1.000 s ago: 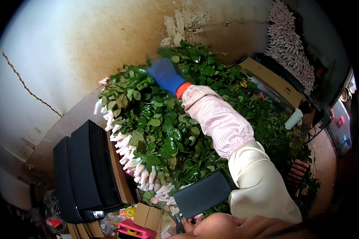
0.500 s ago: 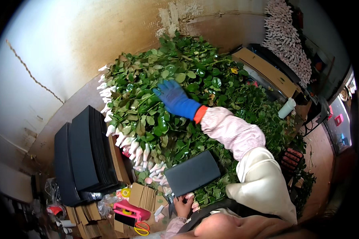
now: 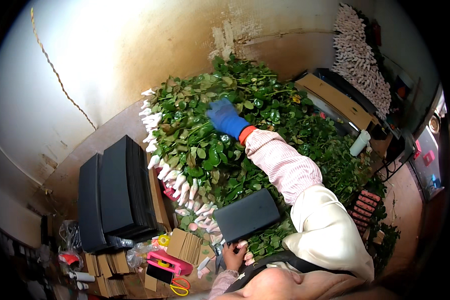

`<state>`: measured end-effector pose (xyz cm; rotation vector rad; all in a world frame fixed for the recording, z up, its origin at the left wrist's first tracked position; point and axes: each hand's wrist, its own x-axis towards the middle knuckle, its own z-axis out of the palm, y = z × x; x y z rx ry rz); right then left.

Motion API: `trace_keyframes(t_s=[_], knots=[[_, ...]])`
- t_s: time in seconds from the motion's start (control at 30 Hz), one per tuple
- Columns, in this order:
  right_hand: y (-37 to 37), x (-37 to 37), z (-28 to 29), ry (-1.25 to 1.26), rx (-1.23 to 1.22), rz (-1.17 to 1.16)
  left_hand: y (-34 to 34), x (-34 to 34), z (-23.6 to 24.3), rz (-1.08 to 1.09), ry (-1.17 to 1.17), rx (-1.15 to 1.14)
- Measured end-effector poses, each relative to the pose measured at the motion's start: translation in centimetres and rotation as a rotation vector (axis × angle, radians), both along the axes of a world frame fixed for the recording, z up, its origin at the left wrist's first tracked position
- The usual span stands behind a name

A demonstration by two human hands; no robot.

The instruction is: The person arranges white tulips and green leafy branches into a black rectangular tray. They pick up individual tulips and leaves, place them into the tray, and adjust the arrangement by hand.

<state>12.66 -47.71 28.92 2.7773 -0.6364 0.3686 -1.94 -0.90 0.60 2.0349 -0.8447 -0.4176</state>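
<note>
My right hand (image 3: 226, 118), in a blue glove with an orange cuff, reaches into the large heap of leafy rose stems (image 3: 205, 137). Blur and foliage leave its fingers unclear. The wrapped white and pale pink rose heads (image 3: 172, 176) line the heap's left side. Down at the lower middle, my left hand (image 3: 231, 259) is bare, its fingers curled by the near edge of a dark flat box (image 3: 247, 215). A few pale pink blooms (image 3: 247, 255) touch it; what those fingers hold is hidden. Beside it lies a grey tool (image 3: 219, 255), partly covered.
Black sheets (image 3: 117, 190) stand stacked at left. Nearer are cardboard pieces (image 3: 184, 246), a pink tape dispenser (image 3: 169, 262), a phone (image 3: 160, 273) and yellow-handled scissors (image 3: 180, 286). A white cup (image 3: 360, 143) sits at right, before a cardboard box (image 3: 335, 97). More wrapped roses (image 3: 360, 60) are stacked behind.
The view has shifted, so the scene sits slightly lower and further right. My gloved right hand has drawn in a little over the leaves, its fingers less spread. My left hand stays by the dark box.
</note>
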Motion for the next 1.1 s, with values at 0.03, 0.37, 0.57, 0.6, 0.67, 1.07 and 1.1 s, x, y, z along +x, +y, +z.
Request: trace_keyframes(t_s=[0.03,0.37,0.57,0.6,0.67,1.07,1.1], knots=[[1.3,-0.2,0.0,-0.059,-0.103,0.044,0.3,-0.1,-0.2,0.017,-0.002,-0.003],[3.1,-3.7,2.8,-0.375,-0.240,0.087,-0.1,-1.1,0.9,0.050,-0.185,-0.087],[6.7,-9.3,5.0,-0.643,-0.060,0.285,0.2,0.7,-3.6,-0.053,0.132,-0.079],[7.3,-10.2,5.7,-0.651,0.006,0.280,-0.3,0.7,-3.8,-0.057,0.126,-0.093],[8.6,-10.9,4.3,-0.693,-0.051,0.408,0.2,0.7,-3.9,-0.067,0.140,-0.091],[10.7,-10.6,-0.2,-0.460,-0.208,0.404,-0.2,1.1,-4.5,-0.063,0.144,-0.136],[11.8,-11.8,0.0,-0.277,-0.167,0.402,0.2,1.0,-4.6,-0.061,0.147,-0.130]])
